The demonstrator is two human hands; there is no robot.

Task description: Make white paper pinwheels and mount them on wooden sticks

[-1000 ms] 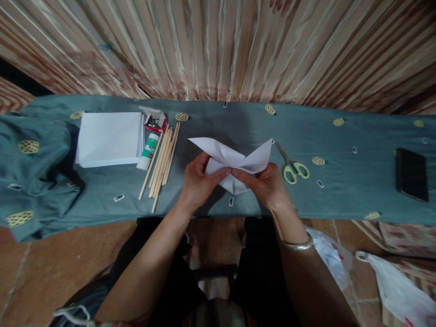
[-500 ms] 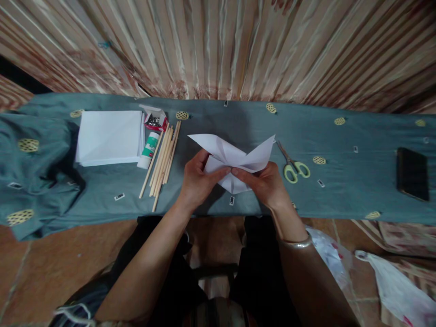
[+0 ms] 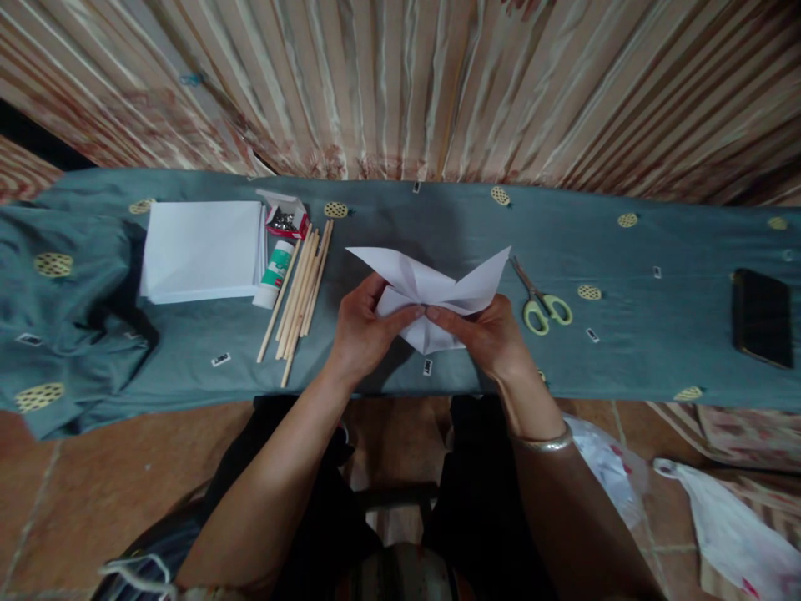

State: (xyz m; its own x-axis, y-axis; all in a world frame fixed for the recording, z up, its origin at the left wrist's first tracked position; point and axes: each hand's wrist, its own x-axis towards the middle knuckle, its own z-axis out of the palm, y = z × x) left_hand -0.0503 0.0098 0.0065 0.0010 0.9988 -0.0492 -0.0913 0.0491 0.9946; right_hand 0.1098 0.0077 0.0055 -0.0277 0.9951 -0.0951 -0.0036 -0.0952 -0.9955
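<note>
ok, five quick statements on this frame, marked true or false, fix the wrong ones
1. The left hand and right hand both hold the folded paper. True.
2. The scissors are in the right hand. False: the scissors lie on the cloth.
3. The glue stick lies between the paper stack and the wooden sticks. True.
4. The small box is shut. False: the small box is open.
5. A bracelet is on the right wrist. True.

Only lettering I can sorta make out looks like "OBEY" on little white patches (image 3: 220, 359) of the blue-green tablecloth (image 3: 626, 321), one around 5 o'clock from mid-view and one between 8 and 9, but it's too tiny to swear by.
</note>
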